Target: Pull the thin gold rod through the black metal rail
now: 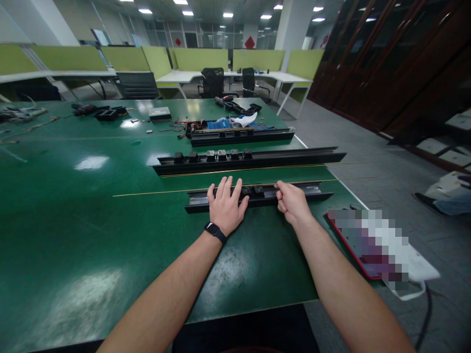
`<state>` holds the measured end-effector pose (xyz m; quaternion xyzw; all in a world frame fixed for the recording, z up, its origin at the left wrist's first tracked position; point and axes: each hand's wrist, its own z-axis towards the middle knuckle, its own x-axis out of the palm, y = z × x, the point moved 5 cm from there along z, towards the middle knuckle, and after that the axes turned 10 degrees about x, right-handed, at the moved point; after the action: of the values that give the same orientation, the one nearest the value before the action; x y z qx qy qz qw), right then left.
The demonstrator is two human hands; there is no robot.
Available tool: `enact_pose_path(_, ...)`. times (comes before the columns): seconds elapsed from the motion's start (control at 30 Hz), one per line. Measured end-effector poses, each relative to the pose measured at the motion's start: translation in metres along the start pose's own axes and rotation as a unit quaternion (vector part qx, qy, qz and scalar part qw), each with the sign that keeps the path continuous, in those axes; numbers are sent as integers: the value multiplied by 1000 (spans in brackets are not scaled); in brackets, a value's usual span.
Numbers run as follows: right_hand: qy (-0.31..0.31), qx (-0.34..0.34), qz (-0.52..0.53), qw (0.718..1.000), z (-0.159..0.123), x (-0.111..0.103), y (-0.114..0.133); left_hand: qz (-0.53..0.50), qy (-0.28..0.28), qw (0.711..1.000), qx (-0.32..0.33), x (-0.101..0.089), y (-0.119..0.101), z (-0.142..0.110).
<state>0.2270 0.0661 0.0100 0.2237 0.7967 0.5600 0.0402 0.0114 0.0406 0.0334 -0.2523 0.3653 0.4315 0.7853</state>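
Forearms [165,289] outstretched | left hand [226,208] spread over black rail [198,208] | right hand [293,202] pinching golden rod [158,192]

Black watch [215,231] — rectangular face [211,227], dark band [221,237] — left wrist [223,228]

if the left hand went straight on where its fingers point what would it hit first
The left hand would probably meet the thin gold rod just before the long black rail, though its height is unclear.
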Motion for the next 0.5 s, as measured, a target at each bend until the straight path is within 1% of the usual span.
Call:
enact_pose_path(0.07, 11, 0, -11, 1000, -1, 2, 1, 1, -1, 1000, 0, 0, 0, 0)
enact_pose_path(0.23, -23, 1, 18, 1000, -2, 0, 2, 1, -1, 1000, 3, 1, 0, 0)
enact_pose_path(0.4, 9, -2, -14, 1000, -3, 3, 2, -4, -2, 1000, 1, 0, 0, 0)
enact_pose_path(0.5, -1, 1, -7, 1000, -3, 2, 2, -6, -1, 1000, 0, 0, 0, 0)
